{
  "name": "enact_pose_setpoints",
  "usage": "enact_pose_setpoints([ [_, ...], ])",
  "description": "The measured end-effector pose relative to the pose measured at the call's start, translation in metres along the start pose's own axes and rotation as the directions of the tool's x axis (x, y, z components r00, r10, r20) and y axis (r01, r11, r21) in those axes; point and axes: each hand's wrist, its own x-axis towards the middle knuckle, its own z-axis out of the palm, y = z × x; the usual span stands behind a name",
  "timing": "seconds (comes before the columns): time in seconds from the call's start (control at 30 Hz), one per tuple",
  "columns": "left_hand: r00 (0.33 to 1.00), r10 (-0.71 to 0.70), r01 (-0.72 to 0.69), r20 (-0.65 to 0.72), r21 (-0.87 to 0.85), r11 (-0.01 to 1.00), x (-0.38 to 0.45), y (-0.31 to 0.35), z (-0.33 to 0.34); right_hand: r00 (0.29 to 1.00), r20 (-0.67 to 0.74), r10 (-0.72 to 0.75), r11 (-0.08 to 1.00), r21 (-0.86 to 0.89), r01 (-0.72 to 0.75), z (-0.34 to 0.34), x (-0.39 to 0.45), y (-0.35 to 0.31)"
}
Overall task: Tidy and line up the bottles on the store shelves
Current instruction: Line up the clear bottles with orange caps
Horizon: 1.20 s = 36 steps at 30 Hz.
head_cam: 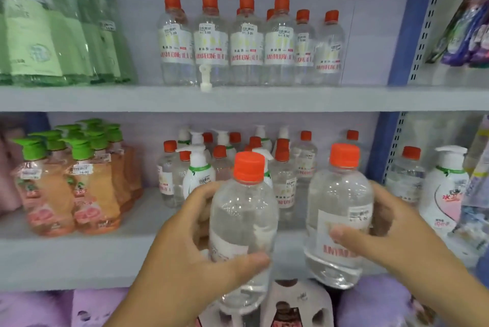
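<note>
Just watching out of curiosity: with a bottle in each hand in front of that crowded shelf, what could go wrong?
1. Setting either clear bottle back might topple the mixed cluster of red-capped bottles behind.
2. The loose white pump piece on the upper shelf's edge might get knocked off.

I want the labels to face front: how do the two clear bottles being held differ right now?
The bottle in the left hand shows only a blank white label edge; the bottle in the right hand shows red lettering and a price sticker. The left one is held lower than the right one. Both are clear, orange-capped and off the shelf.
</note>
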Motion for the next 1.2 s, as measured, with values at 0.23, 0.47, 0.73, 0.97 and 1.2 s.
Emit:
enact_pose_setpoints([
  [0.23, 0.863, 0.495, -0.495, -0.1, 0.032, 0.869, 0.035, 0.159, -0.001, 0.92, -0.086, -0.382, 0.92, 0.055, 0.387, -0.106, 0.051, -0.143],
  [0.47, 0.947, 0.254, -0.184, -0.197, 0.316, 0.931, 0.168, 0.211, 0.052, 0.96, -0.027, -0.278, 0.954, -0.128, 0.272, -0.139, 0.173, -0.157],
  [0.73, 0.99, -0.046, 0.107, -0.137, 0.485, 0.868, 0.27, 0.174, 0.101, 0.996, 0.061, -0.069, 0.962, -0.259, 0.083, -0.157, 0.26, -0.092],
  [0.97, 0.992, -0.099, 0.124, -0.077, 0.731, 0.671, 0.318, 0.171, 0.12, 0.975, 0.182, 0.131, 0.853, -0.521, -0.017, -0.174, 0.31, -0.097],
  [1.2, 0.997, -0.069, 0.07, -0.039, 0.846, 0.528, 0.339, 0.212, 0.106, 0.931, 0.293, 0.218, 0.847, -0.531, -0.032, -0.196, 0.342, -0.115],
])
